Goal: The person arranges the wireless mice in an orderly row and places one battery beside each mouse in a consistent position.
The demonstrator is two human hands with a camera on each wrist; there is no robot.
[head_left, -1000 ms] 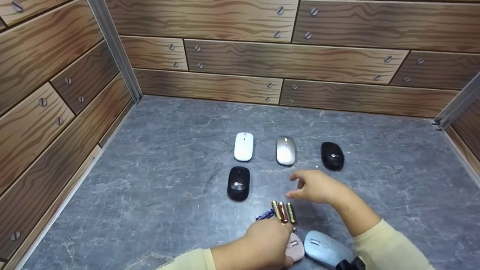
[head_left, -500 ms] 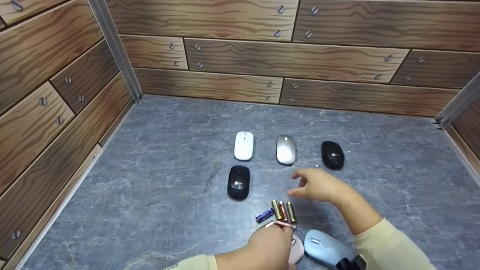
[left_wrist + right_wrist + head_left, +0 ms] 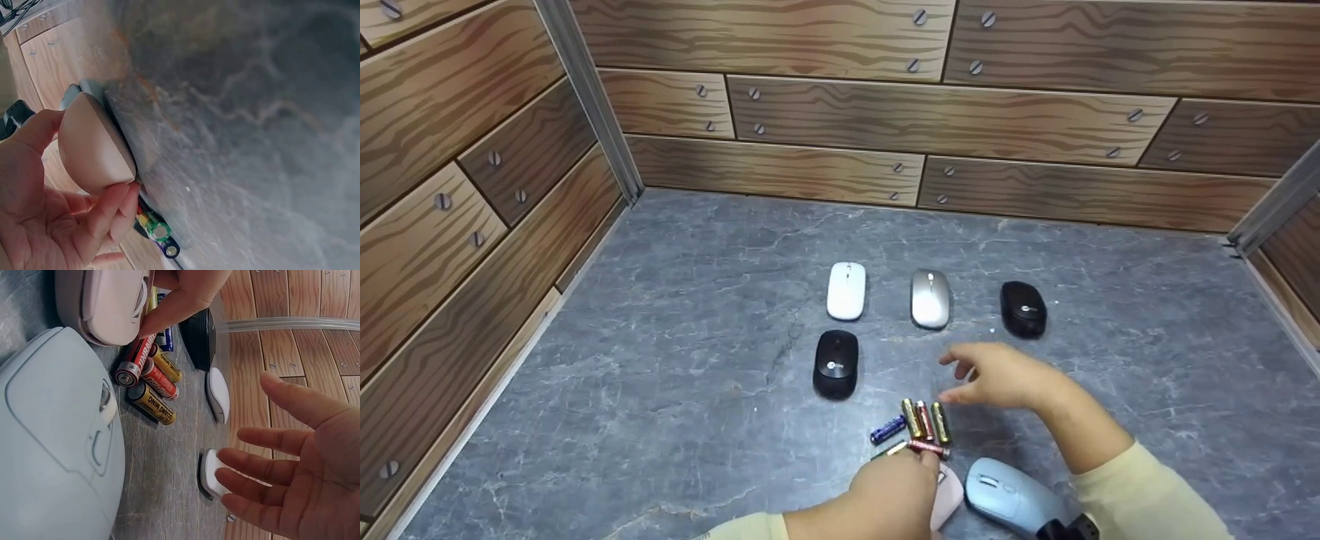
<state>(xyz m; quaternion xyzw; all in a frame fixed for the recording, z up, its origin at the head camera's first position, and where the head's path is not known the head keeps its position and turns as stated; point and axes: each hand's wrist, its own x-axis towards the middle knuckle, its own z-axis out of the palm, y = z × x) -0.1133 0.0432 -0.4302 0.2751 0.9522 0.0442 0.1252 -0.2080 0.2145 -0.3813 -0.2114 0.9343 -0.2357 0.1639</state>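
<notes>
My left hand [image 3: 894,491] grips a pink computer mouse [image 3: 948,496] low in the head view. In the left wrist view the thumb is at one end of the mouse [image 3: 93,146] and fingertips at the other. A red battery [image 3: 930,448] and a green one [image 3: 894,450] lie right at that hand's fingers. Just beyond are a blue battery [image 3: 888,430], two gold ones and another red battery [image 3: 159,381]. My right hand [image 3: 1001,376] holds nothing; it hovers above the batteries with fingers spread apart in the right wrist view.
A light blue mouse [image 3: 1009,495] lies beside the pink one, close to my right sleeve. Farther back sit a black mouse [image 3: 836,364], a white mouse [image 3: 847,291], a silver mouse [image 3: 930,298] and a second black mouse [image 3: 1024,309]. Wood-patterned walls [image 3: 825,172] enclose the grey marbled surface.
My left hand has shifted slightly, uncovering the red and green batteries at its fingers. The pink mouse has moved slightly left. My right hand has come down a little toward the batteries.
</notes>
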